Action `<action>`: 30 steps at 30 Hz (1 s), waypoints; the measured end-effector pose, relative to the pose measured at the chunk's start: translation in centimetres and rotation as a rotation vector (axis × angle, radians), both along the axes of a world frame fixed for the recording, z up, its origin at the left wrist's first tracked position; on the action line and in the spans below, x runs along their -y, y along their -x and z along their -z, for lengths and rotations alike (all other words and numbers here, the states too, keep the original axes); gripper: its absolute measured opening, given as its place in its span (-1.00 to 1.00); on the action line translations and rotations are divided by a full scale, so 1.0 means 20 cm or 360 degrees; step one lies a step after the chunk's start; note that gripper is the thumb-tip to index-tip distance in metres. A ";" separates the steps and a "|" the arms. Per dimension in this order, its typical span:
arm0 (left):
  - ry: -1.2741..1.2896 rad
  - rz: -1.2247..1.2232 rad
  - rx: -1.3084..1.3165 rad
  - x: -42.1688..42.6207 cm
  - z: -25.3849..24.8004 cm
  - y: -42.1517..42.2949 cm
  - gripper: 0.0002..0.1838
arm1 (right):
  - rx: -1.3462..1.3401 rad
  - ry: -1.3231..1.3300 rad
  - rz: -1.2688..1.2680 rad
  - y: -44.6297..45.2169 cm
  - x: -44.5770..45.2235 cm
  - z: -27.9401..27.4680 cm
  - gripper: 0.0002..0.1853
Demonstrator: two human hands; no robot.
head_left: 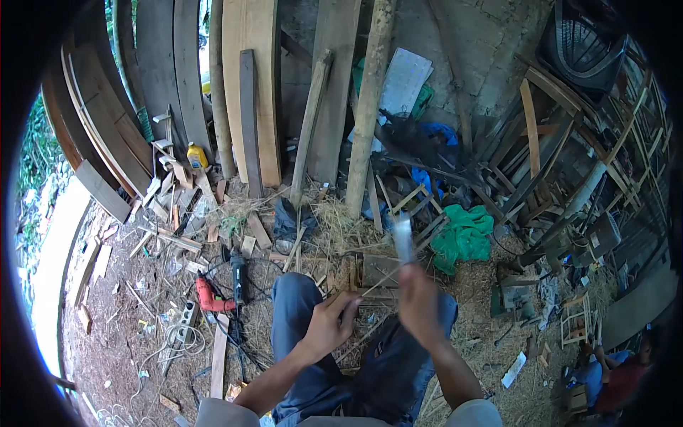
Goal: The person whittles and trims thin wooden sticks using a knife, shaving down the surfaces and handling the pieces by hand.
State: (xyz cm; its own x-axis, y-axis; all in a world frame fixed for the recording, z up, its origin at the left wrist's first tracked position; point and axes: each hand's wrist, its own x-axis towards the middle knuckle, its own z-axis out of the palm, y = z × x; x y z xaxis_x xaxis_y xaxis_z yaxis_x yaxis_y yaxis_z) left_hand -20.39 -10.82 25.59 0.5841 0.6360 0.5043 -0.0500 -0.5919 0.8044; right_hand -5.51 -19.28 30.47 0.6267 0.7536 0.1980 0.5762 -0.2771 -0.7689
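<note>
Between my knees, my left hand (331,324) is closed, pinching a thin wooden stick (377,283) that slants up to the right. My right hand (418,302) is raised beside it, smeared by motion. Its fingers are wrapped round a tool with a shiny metal blade (403,240), which points upward. The blur hides the tool's exact kind. Behind the stick, low on the ground, lies a wooden block (380,270).
A red power drill (211,295), a dark angle grinder (237,274) and a power strip (186,320) with cords lie left. Boards (249,92) lean at the back. A green cloth (462,235) lies right of centre. Another person (615,377) sits at lower right.
</note>
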 end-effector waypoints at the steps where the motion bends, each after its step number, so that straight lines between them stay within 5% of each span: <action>1: 0.0124 0.0002 -0.0050 -0.01 -0.01 -0.01 -0.93 | -0.0001 0.0011 -0.0005 0.02 0.01 0.04 -0.83; 3: 0.0226 0.0016 -0.0100 -0.01 -0.03 -0.01 -0.94 | 0.0288 0.0135 -0.0373 0.07 0.00 0.14 -0.83; 6: 0.0211 0.0010 -0.0068 0.00 -0.04 0.00 -0.94 | 0.0143 -0.0125 0.0005 -0.01 0.00 0.07 -0.79; 10: 0.0269 0.0004 -0.0099 -0.02 -0.03 0.02 -0.94 | 0.0315 -0.0003 -0.0194 -0.03 -0.02 0.11 -0.79; 12: 0.0184 0.0010 -0.0045 -0.02 -0.02 0.02 -0.93 | 0.0058 -0.0187 0.0077 -0.05 0.00 0.02 -0.69; 13: 0.0151 0.0000 -0.0053 -0.02 -0.02 0.01 -0.93 | 0.0360 -0.0157 -0.0081 -0.01 0.01 0.08 -0.67; 16: 0.0154 -0.0024 -0.0118 -0.02 -0.01 0.02 -0.93 | 0.0235 0.0011 -0.0346 0.04 0.01 0.15 -0.77; 20: 0.0114 -0.0025 -0.0044 -0.01 -0.05 -0.01 -0.92 | -0.0010 0.0018 0.0112 0.00 0.01 0.07 -0.82; 22: 0.0087 -0.0045 -0.0025 -0.03 0.03 -0.01 -0.92 | 0.0500 0.0006 -0.0303 0.07 0.00 0.21 -0.86; 23: 0.0044 -0.0057 0.0005 -0.06 0.05 -0.02 -0.92 | 0.0190 -0.0088 -0.0295 0.02 0.01 0.19 -0.85; 30: -0.0023 -0.0038 -0.0095 -0.05 0.05 0.01 -0.91 | 0.0070 0.0131 -0.0101 -0.02 0.01 0.06 -0.80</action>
